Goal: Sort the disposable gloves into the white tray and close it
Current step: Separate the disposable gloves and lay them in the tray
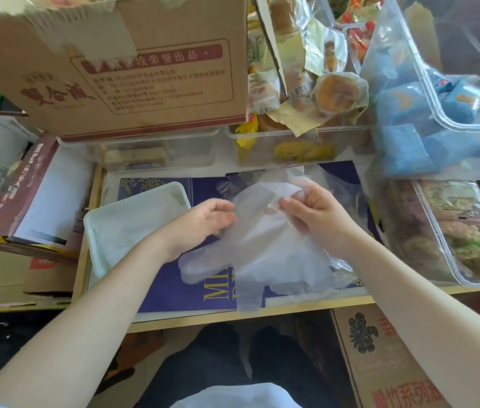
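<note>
Currently my left hand and right hand both pinch a clear glove mid-desk; white tray at left edge holds thin clear plastic.

gloves: clear plastic, crumpled, held above purple mat | white tray: open, just left

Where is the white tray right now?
In the head view, the white tray sits left of centre on the purple sheet, just beside the left hand.
</note>
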